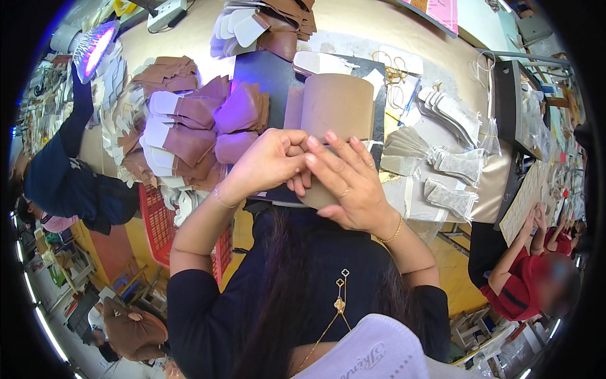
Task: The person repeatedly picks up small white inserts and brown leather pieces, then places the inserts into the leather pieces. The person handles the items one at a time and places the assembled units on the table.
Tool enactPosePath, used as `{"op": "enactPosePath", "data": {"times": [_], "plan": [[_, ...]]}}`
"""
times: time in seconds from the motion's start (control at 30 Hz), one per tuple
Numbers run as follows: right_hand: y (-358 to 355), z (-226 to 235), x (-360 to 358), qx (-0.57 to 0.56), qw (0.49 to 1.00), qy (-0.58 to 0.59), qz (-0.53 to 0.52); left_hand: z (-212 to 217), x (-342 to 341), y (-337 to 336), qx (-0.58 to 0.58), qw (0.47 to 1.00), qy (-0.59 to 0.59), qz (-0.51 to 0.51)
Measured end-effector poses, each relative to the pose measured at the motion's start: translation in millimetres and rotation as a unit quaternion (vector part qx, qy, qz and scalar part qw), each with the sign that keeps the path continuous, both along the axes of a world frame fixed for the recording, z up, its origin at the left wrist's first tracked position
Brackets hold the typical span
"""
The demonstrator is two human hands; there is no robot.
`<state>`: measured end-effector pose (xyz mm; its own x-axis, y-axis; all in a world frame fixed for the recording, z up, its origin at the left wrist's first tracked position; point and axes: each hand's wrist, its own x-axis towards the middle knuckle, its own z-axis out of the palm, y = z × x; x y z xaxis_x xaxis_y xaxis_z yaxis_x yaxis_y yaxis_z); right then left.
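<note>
My left hand [278,163] is closed, its thumb and fingers drawn together over the dark work board [252,68]. Whatever lies between its fingertips is too small or too hidden to name. Crossing close to it, my right hand [356,186] has its fingers stretched out and spread, their tips next to my left thumb. A beige piece with a rounded lower edge [319,197] shows beneath both hands, partly covered by them. Just beyond my fingers sits a curved tan block or stack of sheets [338,104], with a browner flat piece [293,107] along its left side.
Brown and white shoe-upper pieces [189,145] are heaped left of the board, more [265,25] behind it. Grey-white pieces [451,117] fan out at the right, near a blue pen [410,98]. A red basket [161,221] stands lower left. A lit lamp [96,52] leans in; co-workers [530,278] sit around.
</note>
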<state>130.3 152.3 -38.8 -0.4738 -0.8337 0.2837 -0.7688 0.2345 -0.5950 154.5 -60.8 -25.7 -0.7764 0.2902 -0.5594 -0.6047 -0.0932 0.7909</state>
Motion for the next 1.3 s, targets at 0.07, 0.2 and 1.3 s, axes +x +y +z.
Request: {"op": "enactPosePath", "data": {"times": [0.07,0.2,1.3], "plan": [[-0.7,-15.1,3.0,-0.079,0.996,-0.03,-0.028,0.7,0.4,-0.7,-0.021,1.0,-0.005,-0.02],[7.1,-33.0,14.9,-0.118,0.982,-0.112,-0.1,3.9,-3.7,0.0,-0.037,0.999,-0.016,-0.032],[113.8,-63.9,-3.5,0.102,0.945,-0.035,-0.309,-17.9,6.5,-103.2,-0.536,0.804,0.243,0.09]]}}
